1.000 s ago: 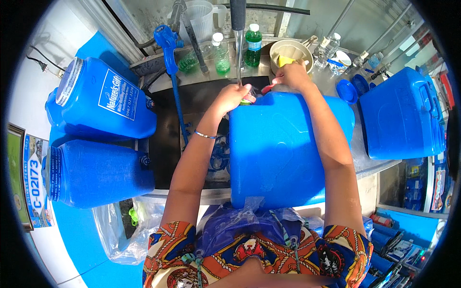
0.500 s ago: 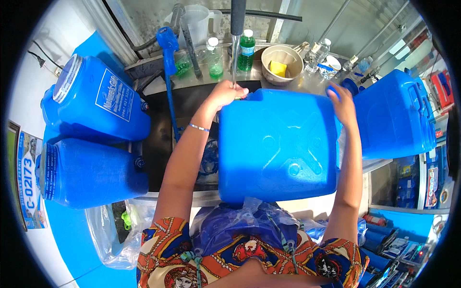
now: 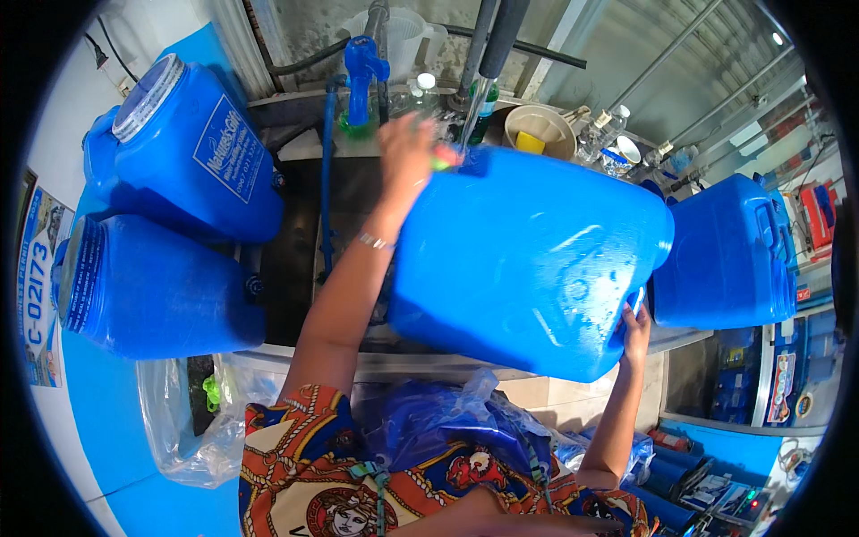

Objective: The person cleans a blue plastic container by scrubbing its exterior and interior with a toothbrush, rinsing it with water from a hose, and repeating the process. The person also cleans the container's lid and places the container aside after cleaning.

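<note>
A big blue plastic water container (image 3: 537, 259) lies on its side in front of me, its surface wet and shiny at the right. My right hand (image 3: 635, 329) is closed around the handle at its lower right end. At the container's upper left corner is my left hand (image 3: 407, 159), smeared by motion. A small green and reddish thing (image 3: 445, 158) shows at its fingers, too blurred to name. Water runs from a dark spout (image 3: 507, 40) down onto the container's upper edge.
Two upright blue containers, one with a label (image 3: 228, 150) and one plain (image 3: 170, 286), stand left. Another blue container (image 3: 720, 255) is at right. Behind the dark sink (image 3: 300, 210) are a blue tap (image 3: 361, 80), bottles, a beige bowl (image 3: 559, 130) with a yellow sponge (image 3: 530, 143), and a cup.
The container has tilted, its right end now lower and nearer me. My right hand moved from its upper right edge down to the handle. My left hand rose slightly with the small green thing.
</note>
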